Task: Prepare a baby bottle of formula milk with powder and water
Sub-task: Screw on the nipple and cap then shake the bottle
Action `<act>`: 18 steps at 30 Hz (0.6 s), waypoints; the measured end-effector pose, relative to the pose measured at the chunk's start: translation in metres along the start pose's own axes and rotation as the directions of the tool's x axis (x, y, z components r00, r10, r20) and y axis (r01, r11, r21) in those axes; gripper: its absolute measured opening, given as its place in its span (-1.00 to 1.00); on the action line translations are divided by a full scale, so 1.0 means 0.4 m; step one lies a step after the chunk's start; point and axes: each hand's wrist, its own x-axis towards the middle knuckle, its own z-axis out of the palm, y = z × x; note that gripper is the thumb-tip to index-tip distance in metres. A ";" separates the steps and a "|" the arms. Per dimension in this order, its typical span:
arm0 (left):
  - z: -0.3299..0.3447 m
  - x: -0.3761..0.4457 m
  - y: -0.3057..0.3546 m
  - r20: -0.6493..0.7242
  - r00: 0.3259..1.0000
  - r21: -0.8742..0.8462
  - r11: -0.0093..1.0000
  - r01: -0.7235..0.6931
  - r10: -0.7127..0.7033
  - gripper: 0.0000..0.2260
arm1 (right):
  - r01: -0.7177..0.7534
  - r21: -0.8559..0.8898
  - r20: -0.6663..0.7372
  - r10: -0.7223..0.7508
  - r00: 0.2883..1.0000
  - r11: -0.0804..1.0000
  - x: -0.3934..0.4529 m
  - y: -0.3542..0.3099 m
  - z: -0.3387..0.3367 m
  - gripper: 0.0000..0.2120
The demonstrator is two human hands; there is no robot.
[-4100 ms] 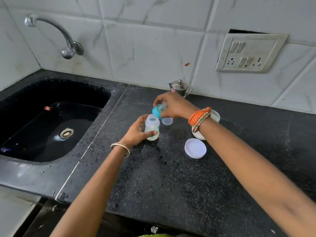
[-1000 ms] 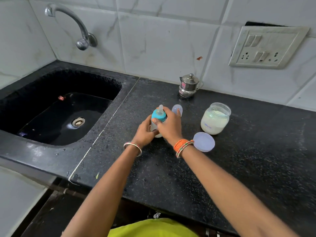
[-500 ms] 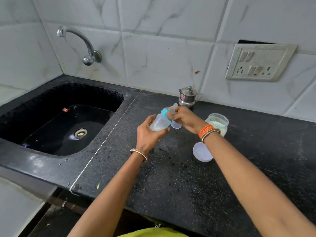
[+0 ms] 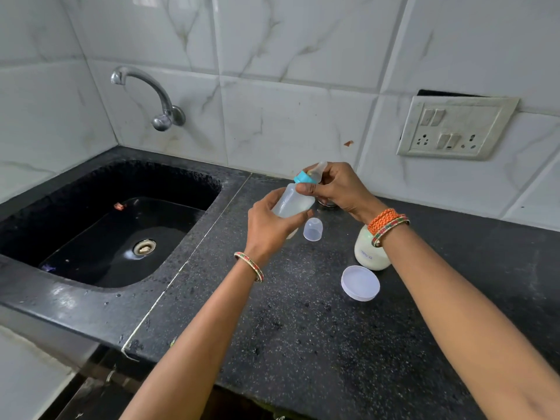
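A small translucent baby bottle (image 4: 291, 203) with a blue collar and a clear teat hangs tilted above the black counter (image 4: 303, 328). My left hand (image 4: 269, 227) grips its body from below. My right hand (image 4: 335, 186) pinches the blue collar and teat end. The bottle's clear cap (image 4: 313, 229) stands upside down on the counter just under the bottle. A glass jar of white powder (image 4: 368, 253) stands open to the right, partly hidden by my right wrist. Its round white lid (image 4: 360, 283) lies flat in front of it.
A black sink (image 4: 115, 225) fills the left side, with a steel tap (image 4: 151, 95) on the tiled wall above it. A small steel pot (image 4: 327, 204) is mostly hidden behind my right hand. A switch plate (image 4: 454, 128) sits on the wall at right.
The bottle has been lifted off the counter and tilted, teat pointing up and right. Both hands rose with it; my right hand stays at the collar.
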 end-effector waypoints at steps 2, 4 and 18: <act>-0.010 0.000 -0.002 0.136 0.989 -0.186 0.979 0.088 -0.063 -0.64 | 0.085 0.001 -0.004 -0.085 0.996 0.996 0.001 -0.024 -0.013 -0.74; -0.012 -0.008 -0.008 0.240 0.968 -0.298 0.944 0.141 -0.069 -0.77 | 0.158 0.059 -0.105 -0.151 0.983 0.986 0.017 -0.053 -0.031 -0.60; 0.031 -0.013 -0.011 0.219 0.974 -0.307 0.943 0.127 -0.060 -0.70 | -0.077 -0.402 0.387 0.246 0.889 0.912 0.058 -0.116 -0.084 -0.70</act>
